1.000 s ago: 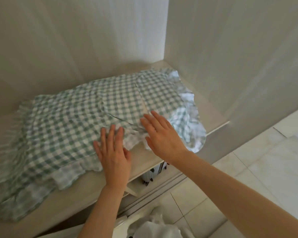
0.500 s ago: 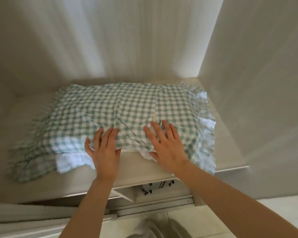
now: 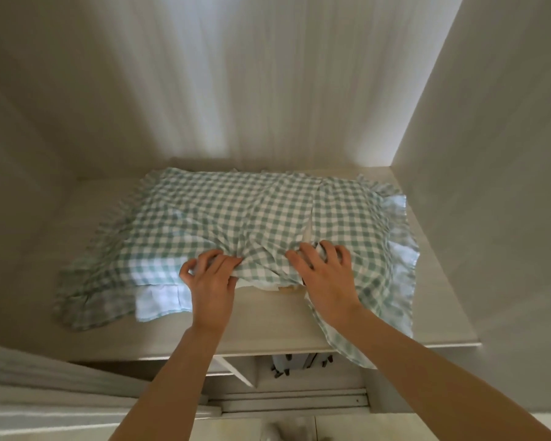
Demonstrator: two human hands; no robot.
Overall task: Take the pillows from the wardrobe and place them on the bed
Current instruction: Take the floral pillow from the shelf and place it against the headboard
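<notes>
A flat pillow (image 3: 236, 211) in a green-and-white checked cover with a ruffled edge lies across the wardrobe shelf (image 3: 268, 326). My left hand (image 3: 212, 278) has its fingers curled into the cover at the pillow's front edge, left of centre. My right hand (image 3: 326, 272) grips bunched cover at the front edge, right of centre. The fabric is gathered into folds between both hands. The ruffle's right front corner hangs over the shelf's front edge. No bed is in view.
The wardrobe's pale back panel (image 3: 268, 90) and right side wall (image 3: 490, 186) enclose the shelf. A sliding door (image 3: 45, 393) stands at lower left, its floor track (image 3: 293, 402) below. A lower compartment holds dark-tipped items (image 3: 299, 366). Tiled floor shows at the bottom.
Both hands lay flat with spread fingers on the pillow; now their fingers have closed and bunched the cover. The view has swung to face the shelf squarely.
</notes>
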